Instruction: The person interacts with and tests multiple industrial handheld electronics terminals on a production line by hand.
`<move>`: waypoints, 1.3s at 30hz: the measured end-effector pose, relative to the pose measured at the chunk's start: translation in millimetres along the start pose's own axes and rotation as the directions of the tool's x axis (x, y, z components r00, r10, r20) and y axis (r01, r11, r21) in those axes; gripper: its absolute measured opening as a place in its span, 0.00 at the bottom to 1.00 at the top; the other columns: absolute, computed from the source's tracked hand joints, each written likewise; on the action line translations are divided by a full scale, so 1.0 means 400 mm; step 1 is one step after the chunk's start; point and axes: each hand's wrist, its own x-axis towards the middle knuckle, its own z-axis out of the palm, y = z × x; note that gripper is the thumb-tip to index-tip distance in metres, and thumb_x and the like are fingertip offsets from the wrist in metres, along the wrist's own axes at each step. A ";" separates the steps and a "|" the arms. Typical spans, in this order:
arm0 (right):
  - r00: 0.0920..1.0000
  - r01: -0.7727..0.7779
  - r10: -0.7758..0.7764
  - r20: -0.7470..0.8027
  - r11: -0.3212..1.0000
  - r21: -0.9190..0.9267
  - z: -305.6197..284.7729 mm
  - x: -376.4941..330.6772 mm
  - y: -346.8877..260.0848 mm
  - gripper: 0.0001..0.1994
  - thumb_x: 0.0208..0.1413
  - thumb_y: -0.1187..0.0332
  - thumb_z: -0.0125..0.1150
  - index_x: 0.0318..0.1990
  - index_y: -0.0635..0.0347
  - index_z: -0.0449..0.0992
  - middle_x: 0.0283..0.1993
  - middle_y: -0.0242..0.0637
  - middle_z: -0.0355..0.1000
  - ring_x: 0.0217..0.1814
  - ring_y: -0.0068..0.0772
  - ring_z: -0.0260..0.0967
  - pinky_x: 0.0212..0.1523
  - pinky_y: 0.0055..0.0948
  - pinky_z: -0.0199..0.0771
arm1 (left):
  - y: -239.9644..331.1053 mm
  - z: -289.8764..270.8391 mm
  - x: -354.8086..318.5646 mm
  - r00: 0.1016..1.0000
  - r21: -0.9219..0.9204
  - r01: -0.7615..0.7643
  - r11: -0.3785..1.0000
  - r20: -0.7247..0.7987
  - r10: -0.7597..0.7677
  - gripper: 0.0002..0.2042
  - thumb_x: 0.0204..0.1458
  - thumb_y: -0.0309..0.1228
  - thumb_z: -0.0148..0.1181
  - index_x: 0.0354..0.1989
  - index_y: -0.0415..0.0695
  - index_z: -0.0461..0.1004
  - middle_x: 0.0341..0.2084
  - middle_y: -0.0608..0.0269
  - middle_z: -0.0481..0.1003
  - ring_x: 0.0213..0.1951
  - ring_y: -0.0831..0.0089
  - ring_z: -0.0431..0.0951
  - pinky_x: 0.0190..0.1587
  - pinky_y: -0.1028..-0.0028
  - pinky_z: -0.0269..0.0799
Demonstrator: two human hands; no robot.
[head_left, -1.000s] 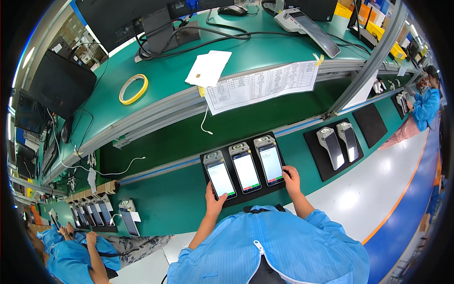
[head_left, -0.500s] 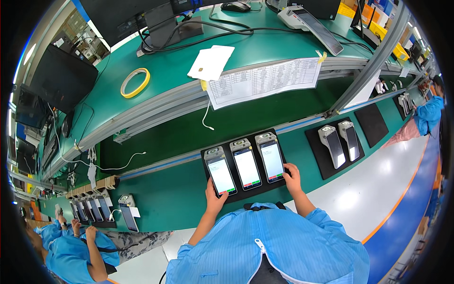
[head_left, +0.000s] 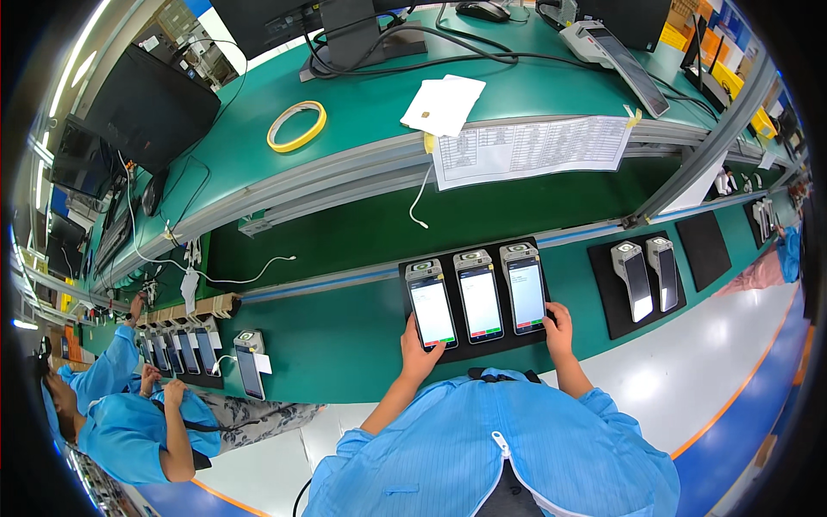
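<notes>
Three payment terminals with lit white screens lie side by side on a black mat (head_left: 474,349). My left hand (head_left: 420,351) is closed around the lower left edge of the left payment terminal (head_left: 432,308), its thumb over the bottom of the screen. Between the outer two sits the middle payment terminal (head_left: 480,300), touched by neither hand. At the lower right edge of the right payment terminal (head_left: 525,293), my right hand (head_left: 559,329) has its thumb against the corner and its fingers curled. Red and green buttons show along the screen bottoms.
Two dark-screened terminals (head_left: 644,277) rest on another mat to the right, beside a bare black mat (head_left: 703,248). A raised shelf (head_left: 362,103) holds yellow tape (head_left: 296,127), white cards (head_left: 443,105) and cables. At left, co-workers (head_left: 129,431) sit near several more terminals (head_left: 183,349).
The whole view has shifted, so the bench appears further right. My left thumb has slid slightly inward over the left screen's bottom. A co-worker's arm at the left now reaches up.
</notes>
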 end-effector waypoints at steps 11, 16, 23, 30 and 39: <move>1.000 0.011 -0.011 0.009 1.000 0.002 -0.004 0.002 0.001 0.16 0.44 0.75 0.57 0.44 0.61 0.76 0.51 0.45 0.69 0.54 0.46 0.64 0.57 0.38 0.62 | 0.026 0.021 -0.003 0.998 0.247 0.031 0.968 -0.062 -0.016 0.44 0.40 0.36 0.67 0.64 0.31 0.50 0.55 0.42 0.63 0.52 0.48 0.64 0.56 0.57 0.58; 1.000 0.013 -0.013 -0.005 1.000 -0.001 0.002 -0.001 -0.008 0.15 0.45 0.75 0.58 0.43 0.61 0.76 0.51 0.45 0.69 0.54 0.46 0.64 0.56 0.38 0.62 | 0.003 0.001 -0.002 0.999 0.049 0.020 0.999 -0.043 -0.017 0.35 0.47 0.33 0.62 0.62 0.31 0.54 0.52 0.41 0.67 0.51 0.51 0.68 0.55 0.59 0.61; 0.999 0.034 -0.034 -0.029 0.999 0.012 0.000 0.000 -0.004 0.14 0.45 0.74 0.58 0.42 0.60 0.77 0.50 0.43 0.70 0.53 0.45 0.65 0.56 0.38 0.62 | 0.021 -0.003 0.008 0.997 -0.214 0.031 0.976 -0.062 -0.045 0.24 0.57 0.30 0.50 0.60 0.29 0.58 0.47 0.44 0.72 0.46 0.58 0.74 0.50 0.66 0.68; 1.000 0.010 -0.009 -0.021 1.000 0.017 0.001 0.003 -0.012 0.14 0.45 0.74 0.57 0.42 0.60 0.77 0.50 0.42 0.70 0.53 0.44 0.65 0.56 0.37 0.63 | -0.003 0.003 0.001 0.992 -0.149 0.005 0.989 -0.127 -0.024 0.23 0.63 0.36 0.41 0.60 0.30 0.59 0.49 0.44 0.71 0.49 0.57 0.72 0.54 0.64 0.64; 0.999 0.044 -0.044 -0.026 0.999 0.026 0.005 0.005 -0.009 0.14 0.44 0.74 0.57 0.42 0.60 0.77 0.48 0.43 0.71 0.52 0.44 0.66 0.54 0.37 0.64 | 0.003 -0.003 0.007 0.995 -0.250 -0.008 0.968 -0.096 -0.016 0.25 0.64 0.40 0.38 0.60 0.31 0.59 0.49 0.46 0.71 0.50 0.57 0.72 0.54 0.65 0.63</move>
